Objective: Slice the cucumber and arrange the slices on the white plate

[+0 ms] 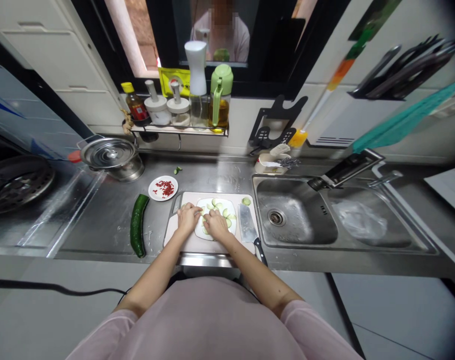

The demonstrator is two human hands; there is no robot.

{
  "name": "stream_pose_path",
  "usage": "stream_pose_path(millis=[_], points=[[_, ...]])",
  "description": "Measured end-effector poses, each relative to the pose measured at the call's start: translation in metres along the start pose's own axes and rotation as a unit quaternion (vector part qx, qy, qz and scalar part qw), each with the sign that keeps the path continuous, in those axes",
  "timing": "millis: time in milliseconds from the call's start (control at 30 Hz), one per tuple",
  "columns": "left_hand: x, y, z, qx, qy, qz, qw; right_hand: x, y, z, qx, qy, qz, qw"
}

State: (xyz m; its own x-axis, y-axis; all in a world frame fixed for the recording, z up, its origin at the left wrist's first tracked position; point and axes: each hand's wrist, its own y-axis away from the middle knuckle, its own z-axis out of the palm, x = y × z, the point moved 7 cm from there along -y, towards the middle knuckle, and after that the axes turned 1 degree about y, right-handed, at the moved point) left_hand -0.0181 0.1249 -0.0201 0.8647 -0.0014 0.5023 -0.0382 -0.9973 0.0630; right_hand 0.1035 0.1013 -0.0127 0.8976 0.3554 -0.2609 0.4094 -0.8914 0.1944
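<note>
A white squarish plate [208,236] rests on the pale cutting board [182,245], with several thin cucumber slices [227,213] laid out on it, pale with green rims. At the plate's left edge, my left hand [188,219] is closed with its fingers curled, and a bit of pale green slice shows at the fingertips. Over the plate's middle, my right hand [216,225] has its fingers pinched down on a slice, mostly hidden beneath them. A cleaver [247,224] with a black handle lies along the board's right side, below a cucumber end piece [246,201].
Left of the board lie a whole cucumber [138,227] and a small plate [152,192] of chopped red pieces. A lidded steel pot [126,167] stands farther left. Seasoning jars [160,112] and bottles line a shelf behind. A double sink [298,235] is on the right.
</note>
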Motion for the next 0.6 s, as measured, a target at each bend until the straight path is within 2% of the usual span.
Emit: stream_pose_path(millis=[400,467,533,600], points=[[-0.001,0.0,0.001,0.012,0.026,-0.002,1.0,0.002,0.0,0.001,0.009,-0.013,-0.001,1.0],[-0.004,0.0,0.0,0.024,0.058,-0.012,0.998,0.004,0.0,-0.003,0.022,-0.027,0.005,0.999],[-0.014,0.0,-0.004,0.061,0.118,-0.047,0.99,0.009,0.002,-0.009,0.046,-0.055,0.019,0.997],[-0.032,0.003,-0.007,0.105,0.214,-0.096,0.966,0.019,0.005,-0.019,0.088,-0.096,0.038,0.991]])
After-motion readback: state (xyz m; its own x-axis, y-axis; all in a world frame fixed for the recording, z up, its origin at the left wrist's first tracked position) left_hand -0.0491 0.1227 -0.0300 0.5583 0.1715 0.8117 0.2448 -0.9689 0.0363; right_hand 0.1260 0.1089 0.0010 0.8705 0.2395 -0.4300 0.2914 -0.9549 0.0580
